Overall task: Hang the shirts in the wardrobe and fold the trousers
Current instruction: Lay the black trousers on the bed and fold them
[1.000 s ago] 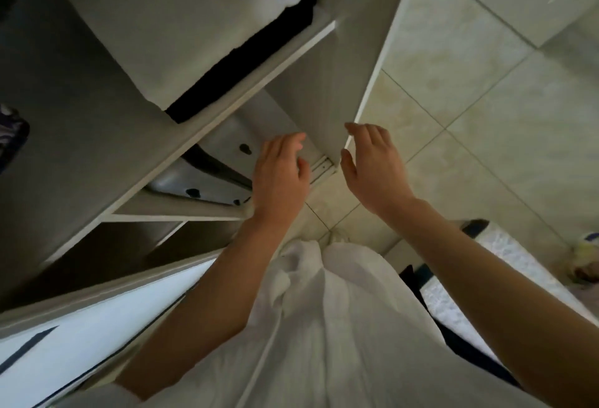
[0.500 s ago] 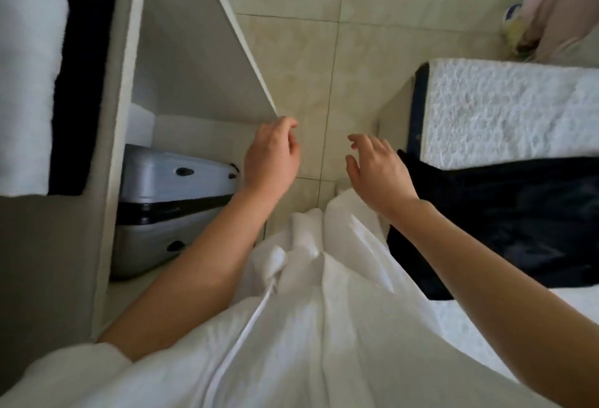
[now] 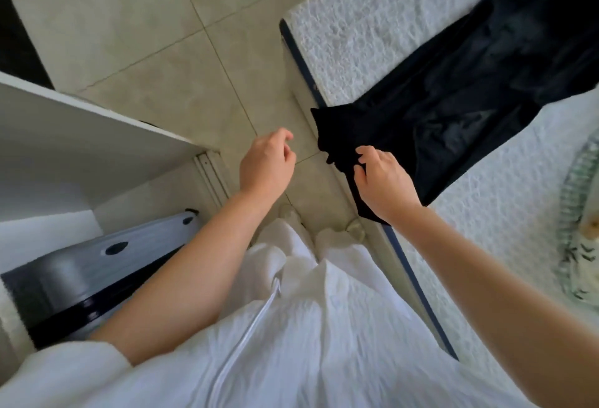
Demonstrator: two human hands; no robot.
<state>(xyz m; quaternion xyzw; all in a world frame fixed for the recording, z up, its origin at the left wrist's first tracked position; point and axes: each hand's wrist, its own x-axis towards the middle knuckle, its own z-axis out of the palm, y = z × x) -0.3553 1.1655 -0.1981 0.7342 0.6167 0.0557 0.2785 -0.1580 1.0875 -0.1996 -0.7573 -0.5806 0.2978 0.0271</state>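
Black trousers point(image 3: 460, 90) lie spread across the white textured bed cover point(image 3: 372, 18) at the right, one end hanging over the bed's edge. My right hand point(image 3: 382, 180) hovers over that hanging end, fingers curled and spread, fingertips at the cloth; no firm grip shows. My left hand point(image 3: 267, 164) hangs over the tiled floor between wardrobe and bed, fingers loosely bent, holding nothing. The wardrobe point(image 3: 97, 135) stands open at the left. No shirt is in sight.
A silver and black suitcase point(image 3: 97, 265) sits in the wardrobe's bottom compartment. The beige tiled floor point(image 3: 162, 51) forms a narrow gap between wardrobe and bed. A patterned cloth item point(image 3: 580, 245) lies at the bed's right edge. My white garment fills the bottom of the view.
The view has swung from the wardrobe shelves to the bed. Both hands have left the wardrobe panel; my right hand has moved onto the hanging end of the black trousers.
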